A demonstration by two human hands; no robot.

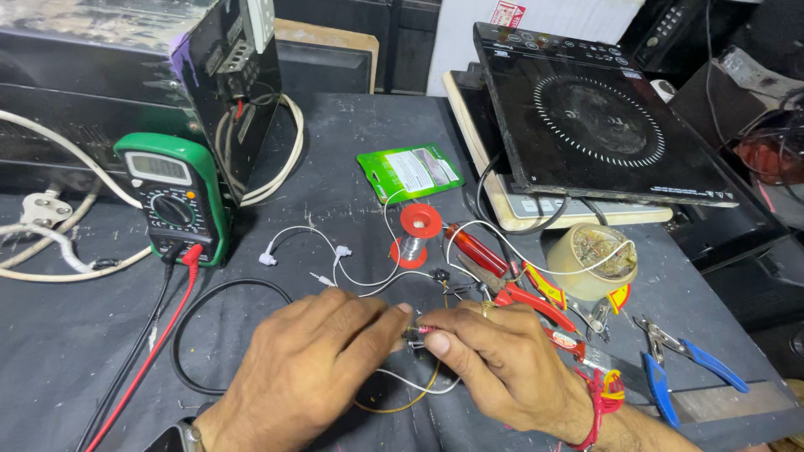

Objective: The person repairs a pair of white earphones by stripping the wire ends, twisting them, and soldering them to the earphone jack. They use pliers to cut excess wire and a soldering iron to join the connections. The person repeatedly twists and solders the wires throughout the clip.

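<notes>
My left hand (306,360) and my right hand (494,356) meet at the front middle of the dark workbench (75,335). Between their fingertips they pinch a small component with thin wires (416,333); a white wire and a yellowish wire loop out beneath the hands. White earphones (335,259) lie just beyond the hands, their cable running toward them. A red solder spool (416,234) stands behind the earphones. A red thread is tied round my right wrist, and a watch shows at my left wrist.
A green multimeter (176,197) with red and black leads leans at the left against a black box (126,84). A black induction cooktop (603,117) is at the back right. A red-handled screwdriver (477,249), red pliers (536,301), blue pliers (670,360), a tape roll (590,259) and a green packet (409,170) lie around.
</notes>
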